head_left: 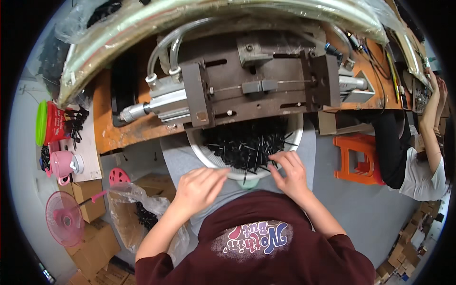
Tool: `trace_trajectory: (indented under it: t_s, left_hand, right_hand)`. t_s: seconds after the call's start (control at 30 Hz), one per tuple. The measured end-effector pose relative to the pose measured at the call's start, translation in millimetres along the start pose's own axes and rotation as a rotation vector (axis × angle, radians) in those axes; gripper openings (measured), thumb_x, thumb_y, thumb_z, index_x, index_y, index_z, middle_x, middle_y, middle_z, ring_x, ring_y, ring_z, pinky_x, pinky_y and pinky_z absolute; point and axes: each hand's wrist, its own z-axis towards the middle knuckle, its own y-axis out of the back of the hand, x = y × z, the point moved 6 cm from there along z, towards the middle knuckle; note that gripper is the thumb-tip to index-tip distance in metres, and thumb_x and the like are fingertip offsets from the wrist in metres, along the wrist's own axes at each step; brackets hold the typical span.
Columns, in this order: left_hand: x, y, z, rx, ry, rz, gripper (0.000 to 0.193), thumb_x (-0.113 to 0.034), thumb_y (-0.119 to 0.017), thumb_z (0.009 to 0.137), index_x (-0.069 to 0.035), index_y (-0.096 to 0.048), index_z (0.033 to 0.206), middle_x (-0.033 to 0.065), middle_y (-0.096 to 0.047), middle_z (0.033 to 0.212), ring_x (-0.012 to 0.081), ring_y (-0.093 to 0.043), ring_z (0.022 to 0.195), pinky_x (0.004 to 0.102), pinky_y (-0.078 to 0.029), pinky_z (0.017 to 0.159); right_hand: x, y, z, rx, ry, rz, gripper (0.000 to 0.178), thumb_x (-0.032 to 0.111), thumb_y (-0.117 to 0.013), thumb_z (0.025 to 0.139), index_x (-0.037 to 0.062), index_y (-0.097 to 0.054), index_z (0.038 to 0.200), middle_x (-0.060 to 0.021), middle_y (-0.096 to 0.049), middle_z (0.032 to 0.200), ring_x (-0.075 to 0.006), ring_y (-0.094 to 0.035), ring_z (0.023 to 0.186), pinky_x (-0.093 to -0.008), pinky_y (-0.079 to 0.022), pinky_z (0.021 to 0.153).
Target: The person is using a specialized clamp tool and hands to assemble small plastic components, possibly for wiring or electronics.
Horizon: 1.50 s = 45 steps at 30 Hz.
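Observation:
A white basket point(193, 151) rests on my lap, heaped with thin black stick-like parts point(247, 145). At its right front rim my right hand point(290, 173) reaches in, thumb and forefinger closing around a dark end of one of these parts. My left hand point(202, 190) is at the left front rim, its fingers pressed together and curled; whatever is between them is hidden. Just beyond the basket stands a dark metal fixture point(256, 107) on the bench, with a small grey block point(260, 86) at its middle and a silver cylinder point(171, 102) on its left.
The wooden bench point(126, 137) runs across the front, with clear hoses above the fixture. On the left are a pink fan point(65, 218), cardboard boxes point(97, 242) and a plastic-lined box point(126, 209) of black parts. To the right are an orange stool point(354, 159) and another person point(422, 173).

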Motion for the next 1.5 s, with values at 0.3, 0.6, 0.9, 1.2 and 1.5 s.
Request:
trace_trajectory:
  t_s: [0.3, 0.6, 0.9, 1.2, 1.5]
  left_hand:
    - [34, -116, -1, 0.019, 0.164, 0.103, 0.079, -0.007, -0.076, 0.066, -0.013, -0.049, 0.140, 0.0182, -0.037, 0.146, 0.0396, -0.036, 0.133, 0.0518, -0.032, 0.111]
    - [45, -132, 43, -0.105, 0.101, 0.057, 0.091, -0.016, -0.082, 0.060, -0.016, -0.044, 0.143, 0.0195, -0.032, 0.150, 0.0411, -0.030, 0.138, 0.0572, -0.024, 0.114]
    - [91, -110, 49, -0.205, 0.270, 0.065, 0.067, -0.026, -0.079, 0.071, -0.004, -0.056, 0.130, 0.0243, -0.055, 0.126, 0.0442, -0.048, 0.121, 0.0530, -0.031, 0.109]
    - [70, -75, 23, -0.331, 0.302, 0.081, 0.061, -0.018, -0.076, 0.079, 0.000, -0.051, 0.132, 0.0251, -0.053, 0.128, 0.0430, -0.050, 0.118, 0.0492, -0.039, 0.102]
    - [21, -54, 9, -0.312, 0.148, -0.090, 0.064, -0.011, -0.071, 0.080, -0.003, -0.047, 0.138, 0.0171, -0.054, 0.135, 0.0319, -0.052, 0.125, 0.0517, -0.032, 0.110]
  right_hand:
    - [-28, -45, -16, 0.215, -0.030, -0.296, 0.081, 0.013, -0.076, 0.069, 0.0111, -0.043, 0.144, -0.0208, -0.035, 0.148, -0.0412, -0.039, 0.131, -0.0497, -0.040, 0.100]
    - [-48, -79, 20, 0.181, 0.010, -0.223, 0.097, 0.006, -0.077, 0.056, 0.0116, -0.040, 0.145, -0.0205, -0.038, 0.145, -0.0401, -0.045, 0.119, -0.0478, -0.043, 0.098]
    - [-41, -84, 40, 0.088, 0.073, -0.216, 0.092, 0.008, -0.078, 0.059, 0.0134, -0.043, 0.144, -0.0181, -0.042, 0.141, -0.0382, -0.048, 0.117, -0.0439, -0.046, 0.093]
    - [-1, -50, 55, 0.303, 0.075, -0.454, 0.094, 0.019, -0.085, 0.054, 0.0095, -0.048, 0.140, -0.0213, -0.053, 0.131, -0.0339, -0.058, 0.110, -0.0423, -0.050, 0.089]
    - [119, 136, 127, -0.101, 0.440, 0.059, 0.028, 0.009, -0.081, 0.075, 0.0035, -0.071, 0.101, -0.0107, -0.072, 0.091, -0.0242, -0.068, 0.074, -0.0332, -0.054, 0.065]
